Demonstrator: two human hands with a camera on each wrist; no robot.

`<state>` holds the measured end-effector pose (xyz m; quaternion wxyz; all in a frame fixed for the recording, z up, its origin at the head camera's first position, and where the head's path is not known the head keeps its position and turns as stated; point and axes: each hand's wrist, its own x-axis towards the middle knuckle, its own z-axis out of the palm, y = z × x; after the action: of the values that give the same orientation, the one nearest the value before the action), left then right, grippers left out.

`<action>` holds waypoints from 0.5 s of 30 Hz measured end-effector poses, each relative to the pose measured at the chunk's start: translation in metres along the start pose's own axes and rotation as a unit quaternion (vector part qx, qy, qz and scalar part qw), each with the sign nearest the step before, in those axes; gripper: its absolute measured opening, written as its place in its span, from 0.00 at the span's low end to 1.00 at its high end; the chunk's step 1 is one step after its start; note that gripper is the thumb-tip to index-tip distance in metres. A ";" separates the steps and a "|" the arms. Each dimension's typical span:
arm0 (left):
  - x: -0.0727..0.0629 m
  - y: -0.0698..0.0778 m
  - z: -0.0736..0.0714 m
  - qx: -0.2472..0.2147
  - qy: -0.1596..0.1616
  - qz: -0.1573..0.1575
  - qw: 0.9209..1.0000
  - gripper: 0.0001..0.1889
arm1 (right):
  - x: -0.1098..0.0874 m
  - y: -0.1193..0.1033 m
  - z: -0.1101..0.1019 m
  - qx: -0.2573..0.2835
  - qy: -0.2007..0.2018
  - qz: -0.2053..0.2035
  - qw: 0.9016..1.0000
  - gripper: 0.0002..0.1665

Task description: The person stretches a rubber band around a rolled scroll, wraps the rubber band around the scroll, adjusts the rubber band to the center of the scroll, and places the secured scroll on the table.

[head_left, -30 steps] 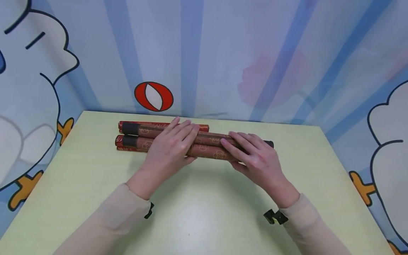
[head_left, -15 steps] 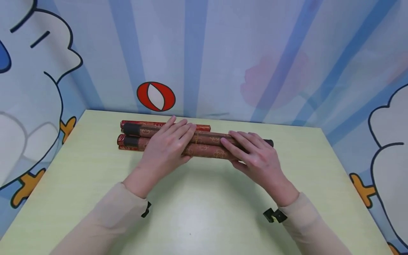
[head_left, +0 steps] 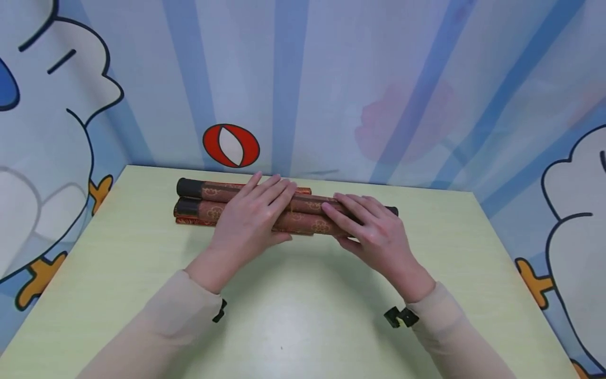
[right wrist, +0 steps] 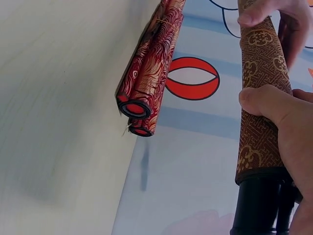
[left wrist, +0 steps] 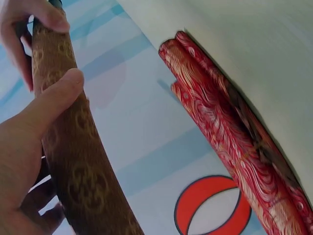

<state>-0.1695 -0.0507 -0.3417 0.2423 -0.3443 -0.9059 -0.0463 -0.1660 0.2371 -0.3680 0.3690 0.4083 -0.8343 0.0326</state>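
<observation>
Two brown rolled scrolls with gold motifs and black ends lie side by side in my hands, a rear one and a front one. My left hand grips both near their middle, its thumb along the near side. Farther right, my right hand holds them close to their right ends. Both wrist views show thumb and fingers wrapped round the brown scroll, held above the table. Red patterned rolls lie beneath on the tabletop, mostly hidden in the head view; a cord ties them in the wrist views.
The pale table ends against a blue striped backdrop just behind the rolls. Printed cartoon figures cover the side panels. Small black devices are strapped at the wrists.
Both hands have shifted the brown scrolls slightly left. Their left black ends now cover more of the red rolls' ends. The grip of both hands looks unchanged.
</observation>
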 end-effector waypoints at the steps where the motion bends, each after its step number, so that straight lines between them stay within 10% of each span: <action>1: -0.001 -0.002 -0.001 0.001 0.000 -0.003 1.000 0.52 | 0.000 0.001 -0.001 0.000 0.000 0.000 1.000 0.43; 15: 0.007 0.006 0.004 0.004 0.024 0.012 1.000 0.47 | -0.003 -0.001 -0.004 -0.005 0.004 0.014 1.000 0.41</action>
<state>-0.1718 -0.0408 -0.3429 0.2658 -0.3531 -0.8957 -0.0481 -0.1618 0.2401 -0.3674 0.3737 0.3949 -0.8386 0.0348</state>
